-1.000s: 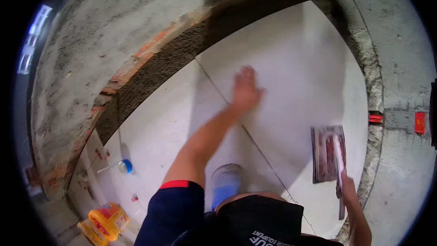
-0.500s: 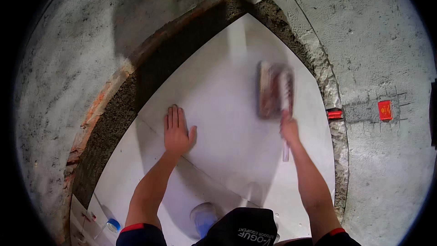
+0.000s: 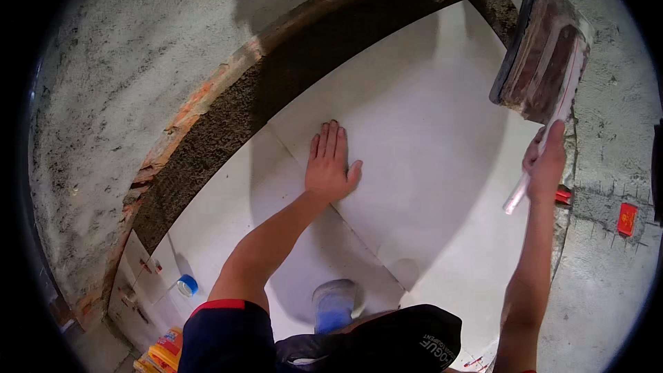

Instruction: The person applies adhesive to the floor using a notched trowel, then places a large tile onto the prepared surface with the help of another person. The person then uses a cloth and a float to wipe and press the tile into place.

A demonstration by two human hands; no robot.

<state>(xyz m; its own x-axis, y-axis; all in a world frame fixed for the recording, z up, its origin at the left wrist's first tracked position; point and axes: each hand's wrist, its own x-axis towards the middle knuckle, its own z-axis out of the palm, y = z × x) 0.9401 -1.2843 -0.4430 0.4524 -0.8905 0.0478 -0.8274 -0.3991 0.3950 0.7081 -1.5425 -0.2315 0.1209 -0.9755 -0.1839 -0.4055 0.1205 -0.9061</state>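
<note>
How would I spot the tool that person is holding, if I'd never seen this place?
Start at the big pale tiles, then look upper right toward rough grey concrete. There, the right hand grips the tool by its pale handle. Its broad, brown-stained head with a dark strip down one side sets it apart from the small red box below.

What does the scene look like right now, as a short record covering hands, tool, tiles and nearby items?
Left hand: left hand palm down on the far white tile, thumb out, just beyond the seam
Right hand: right hand gripping the mallet's pale handle
Tool: block-headed mallet, seemingly raised, at upper right
Tile border: dark, rough strip along the left edge
Lower left: blue-rimmed round item; orange-yellow item, partly hidden
Right: red rectangular piece on grey concrete
</note>
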